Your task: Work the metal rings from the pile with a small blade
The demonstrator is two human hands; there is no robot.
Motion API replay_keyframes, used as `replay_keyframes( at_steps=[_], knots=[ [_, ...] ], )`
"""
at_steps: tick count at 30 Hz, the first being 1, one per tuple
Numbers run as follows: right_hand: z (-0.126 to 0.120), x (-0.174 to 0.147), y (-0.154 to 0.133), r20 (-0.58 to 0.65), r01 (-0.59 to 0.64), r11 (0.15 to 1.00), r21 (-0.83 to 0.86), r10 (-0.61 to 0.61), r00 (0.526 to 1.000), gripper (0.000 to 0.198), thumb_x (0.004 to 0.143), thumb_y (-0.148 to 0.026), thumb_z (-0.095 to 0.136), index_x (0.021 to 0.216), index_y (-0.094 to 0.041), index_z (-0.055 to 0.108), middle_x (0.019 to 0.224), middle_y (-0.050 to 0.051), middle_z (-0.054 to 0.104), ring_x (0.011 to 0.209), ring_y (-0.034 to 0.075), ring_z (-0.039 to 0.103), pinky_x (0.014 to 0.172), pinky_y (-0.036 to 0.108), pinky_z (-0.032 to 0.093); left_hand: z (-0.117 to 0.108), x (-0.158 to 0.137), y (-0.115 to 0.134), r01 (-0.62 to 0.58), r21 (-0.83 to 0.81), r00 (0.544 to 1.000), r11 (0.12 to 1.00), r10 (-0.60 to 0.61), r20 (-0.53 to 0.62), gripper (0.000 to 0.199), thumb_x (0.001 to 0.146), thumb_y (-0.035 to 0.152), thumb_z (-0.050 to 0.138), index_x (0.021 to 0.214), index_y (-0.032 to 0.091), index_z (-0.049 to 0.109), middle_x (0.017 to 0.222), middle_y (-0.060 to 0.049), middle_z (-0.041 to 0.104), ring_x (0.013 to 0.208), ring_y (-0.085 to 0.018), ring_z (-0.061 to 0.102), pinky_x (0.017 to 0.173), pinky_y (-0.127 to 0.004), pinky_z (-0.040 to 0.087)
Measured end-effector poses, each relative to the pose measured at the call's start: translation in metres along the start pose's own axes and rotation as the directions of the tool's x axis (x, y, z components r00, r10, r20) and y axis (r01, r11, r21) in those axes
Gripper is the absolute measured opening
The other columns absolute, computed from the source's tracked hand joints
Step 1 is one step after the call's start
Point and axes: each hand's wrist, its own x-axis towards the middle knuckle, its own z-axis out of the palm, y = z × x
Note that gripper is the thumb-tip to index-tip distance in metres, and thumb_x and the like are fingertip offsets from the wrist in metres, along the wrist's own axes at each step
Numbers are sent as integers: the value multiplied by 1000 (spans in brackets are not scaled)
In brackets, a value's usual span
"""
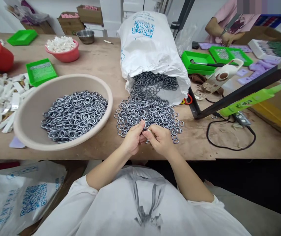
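Note:
My left hand (133,138) and my right hand (163,139) meet at the table's front edge, just over the near side of a loose pile of grey rings (150,109). Both are closed, thumbs and fingers pinched together. A small dark piece (145,129) shows between the fingertips; the fingers cover most of it, so its kind cannot be told. More rings spill from the mouth of a white woven sack (152,49) lying behind the pile. To the left, a wide beige basin (22,121) holds a heap of the same rings.
White plastic parts (0,101) lie far left near a green tray (42,72). A pink bowl (69,55) stands behind. At right are a black metal frame (229,98), a cable (209,136) and a bottle (216,80). Another person's hands (227,38) work at the back right.

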Motion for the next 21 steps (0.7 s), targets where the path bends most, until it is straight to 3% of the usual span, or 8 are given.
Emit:
replay_keyframes(
  at_steps=[5, 7, 10, 11, 14, 16, 19, 21],
  knots=[
    [12, 5, 12, 80, -114, 991, 70, 109, 991, 40, 98, -44, 49, 65, -21, 48, 61, -2, 50, 59, 13, 47, 59, 27, 30, -11, 1, -2, 67, 5, 997, 998, -67, -28, 57, 81, 61, 69, 60, 20, 35, 42, 10, 25, 38, -5, 21, 42, -19, 25],
    [13, 10, 21, 2, -187, 981, 42, 187, 982, 42, 97, -46, 49, 63, -22, 44, 58, -3, 47, 57, 13, 44, 59, 28, 28, -16, -2, -3, 70, 18, 998, 997, -70, -8, 56, 82, 60, 67, 58, 19, 38, 42, 10, 27, 38, -5, 22, 42, -19, 27],
    [14, 18, 30, -190, -325, 945, 44, 328, 926, 42, 97, -50, 46, 65, -22, 43, 56, -4, 41, 55, 13, 39, 58, 29, 27, -22, -8, -6, 59, 33, 997, 998, -60, 48, 54, 80, 59, 71, 58, 18, 42, 45, 9, 31, 40, -5, 26, 43, -19, 30],
    [16, 20, 30, -194, -335, 940, 69, 342, 920, 40, 96, -50, 47, 67, -22, 45, 57, -5, 41, 55, 13, 38, 58, 28, 28, -25, -10, -7, 54, 33, 998, 998, -55, 42, 54, 78, 59, 73, 59, 18, 43, 45, 9, 32, 40, -5, 27, 44, -19, 30],
    [26, 26, 22, 19, -283, 946, 159, 284, 959, 34, 89, -54, 58, 78, -22, 53, 63, -5, 46, 57, 12, 40, 57, 26, 31, -34, -10, -7, 16, 46, 998, 999, -14, -54, 55, 73, 62, 75, 61, 18, 45, 46, 9, 34, 40, -4, 29, 44, -19, 28],
    [32, 36, 19, 120, -282, 946, 158, 265, 957, 36, 87, -56, 61, 78, -22, 54, 63, -5, 46, 57, 12, 40, 57, 25, 32, -39, -10, -5, -2, 61, 997, 998, 6, -75, 55, 73, 62, 76, 60, 18, 46, 45, 9, 34, 41, -4, 29, 44, -19, 28],
    [35, 62, 33, 17, -325, 939, -112, 329, 944, 37, 92, -53, 55, 73, -21, 57, 65, -1, 52, 62, 15, 46, 61, 27, 34, -44, -14, 0, -8, 89, 999, 996, 12, -45, 51, 72, 59, 78, 61, 16, 52, 48, 6, 44, 42, -4, 36, 45, -19, 31],
    [34, 83, 49, 7, -321, 866, -382, 350, 937, 31, 91, -48, 59, 82, -20, 65, 83, 6, 64, 76, 20, 56, 66, 29, 36, -47, -16, 2, -12, 122, 999, 992, 17, -38, 48, 70, 58, 79, 67, 13, 61, 56, 1, 58, 47, -6, 47, 49, -20, 38]
  ],
)
